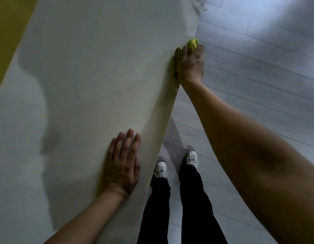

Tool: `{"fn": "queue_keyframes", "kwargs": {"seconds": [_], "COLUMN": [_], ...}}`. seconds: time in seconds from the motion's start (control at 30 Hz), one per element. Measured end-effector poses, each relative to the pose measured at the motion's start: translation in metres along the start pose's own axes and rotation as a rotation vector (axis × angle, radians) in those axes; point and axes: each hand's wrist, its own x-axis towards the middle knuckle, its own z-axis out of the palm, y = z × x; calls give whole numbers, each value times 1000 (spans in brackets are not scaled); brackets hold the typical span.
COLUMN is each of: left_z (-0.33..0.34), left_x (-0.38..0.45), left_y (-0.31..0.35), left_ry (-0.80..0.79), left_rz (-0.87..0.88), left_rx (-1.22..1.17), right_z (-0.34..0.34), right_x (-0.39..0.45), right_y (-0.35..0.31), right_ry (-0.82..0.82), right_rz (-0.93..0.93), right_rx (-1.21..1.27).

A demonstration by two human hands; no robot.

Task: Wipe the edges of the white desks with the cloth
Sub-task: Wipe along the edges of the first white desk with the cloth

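Observation:
A white desk [92,71] fills the left and middle of the view, its right edge running from the top right down toward my legs. My right hand [189,65] grips a yellow-green cloth [193,43] against that edge, far along it; most of the cloth is hidden under the hand. My left hand [123,164] lies flat on the desk top near the edge, fingers straight, holding nothing.
Grey plank floor [258,67] lies right of the desk. My legs in black trousers and white shoes [191,158] stand beside the edge. A yellow panel [6,32] borders the desk at the far left. Something pale and crumpled [198,5] lies near the desk's far corner.

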Motion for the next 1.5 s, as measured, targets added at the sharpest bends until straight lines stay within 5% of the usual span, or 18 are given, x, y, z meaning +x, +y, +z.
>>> {"fn": "queue_keyframes", "kwargs": {"seconds": [0.33,0.8,1.17,1.5], "left_z": [7,12,13,11], "left_x": [0,1,6,2], "left_y": [-2,-6,-6,-6], "left_ry": [49,133,166,155], "left_rz": [19,57,60,44], "left_rx": [22,35,45,35], "right_z": [-7,1,-9,-2], "right_x": [-239,-125,-342,-166], "right_y": [69,43,117,57], "right_ry": [-167,-41,-192,-137], "right_rz": [40,9,-52,-2], "right_rx": [-108,-94,-121,-65]}}
